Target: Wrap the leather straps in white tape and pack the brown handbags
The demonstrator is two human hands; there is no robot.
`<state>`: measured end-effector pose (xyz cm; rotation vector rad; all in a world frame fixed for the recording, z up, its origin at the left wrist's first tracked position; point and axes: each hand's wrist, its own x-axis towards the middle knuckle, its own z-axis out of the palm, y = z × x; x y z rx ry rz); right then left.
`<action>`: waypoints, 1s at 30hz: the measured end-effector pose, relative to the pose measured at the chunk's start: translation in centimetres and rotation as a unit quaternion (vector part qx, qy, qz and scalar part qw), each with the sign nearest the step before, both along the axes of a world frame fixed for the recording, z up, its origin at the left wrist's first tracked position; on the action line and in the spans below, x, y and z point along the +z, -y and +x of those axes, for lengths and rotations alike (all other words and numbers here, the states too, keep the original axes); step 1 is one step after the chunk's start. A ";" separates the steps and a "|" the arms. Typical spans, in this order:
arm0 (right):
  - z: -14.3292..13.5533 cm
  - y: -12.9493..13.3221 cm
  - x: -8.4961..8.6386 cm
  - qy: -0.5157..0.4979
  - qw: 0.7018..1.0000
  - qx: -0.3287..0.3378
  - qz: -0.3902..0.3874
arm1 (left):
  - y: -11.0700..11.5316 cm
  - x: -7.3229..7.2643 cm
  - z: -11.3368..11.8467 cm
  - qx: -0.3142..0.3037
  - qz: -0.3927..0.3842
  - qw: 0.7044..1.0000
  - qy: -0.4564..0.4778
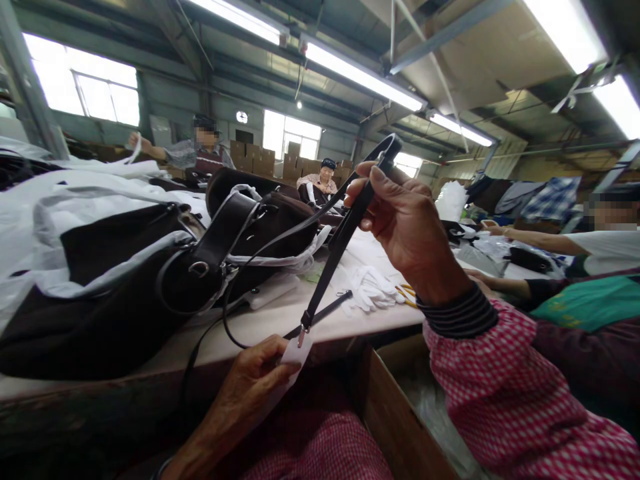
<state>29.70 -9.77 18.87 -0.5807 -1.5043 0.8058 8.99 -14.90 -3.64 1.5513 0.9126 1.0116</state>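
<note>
A long dark strap (327, 270) hangs doubled from my raised right hand (407, 223), its upper loop pinched between thumb and fingers. The strap slants down to a metal clasp (303, 331) at its lower end. My left hand (253, 377), low at the table's front edge, pinches a white strip of thin sheet (297, 352) against this clasp. Another end of strap with a small clasp (345, 295) lies on the table. Left of my hands are dark handbags (220, 250) with metal rings, their edges and handles partly covered in white wrapping.
White gloves (373, 287) and yellow-handled scissors (407, 295) lie on the pale table (270, 323). Below its edge stands an open cardboard box (395, 420) with clear plastic inside. Several co-workers sit around, one close on my right with a green garment (590, 303). Stacked cartons (253, 160) stand behind.
</note>
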 end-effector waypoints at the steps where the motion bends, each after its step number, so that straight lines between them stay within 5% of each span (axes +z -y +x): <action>1: 0.0 0.0 -0.1 0.000 1.000 0.002 -0.001 | 0.0 0.1 0.0 -0.002 -0.003 1.000 0.005; 11: 0.0 1.2 -1.0 0.001 0.999 0.032 -0.031 | 0.1 0.7 0.5 0.010 -0.024 1.000 0.005; 16: 0.3 1.5 -1.8 0.016 0.996 0.069 -0.055 | 0.4 1.8 -0.2 -0.089 -0.142 0.982 0.091; 20: 0.7 1.1 -1.9 0.010 0.995 0.087 -0.039 | 0.8 2.6 -1.3 -0.139 -0.165 0.971 0.105; 30: 0.2 1.0 -2.3 -0.002 0.987 0.151 -0.047 | 0.3 1.3 -1.4 -0.083 -0.154 0.974 0.146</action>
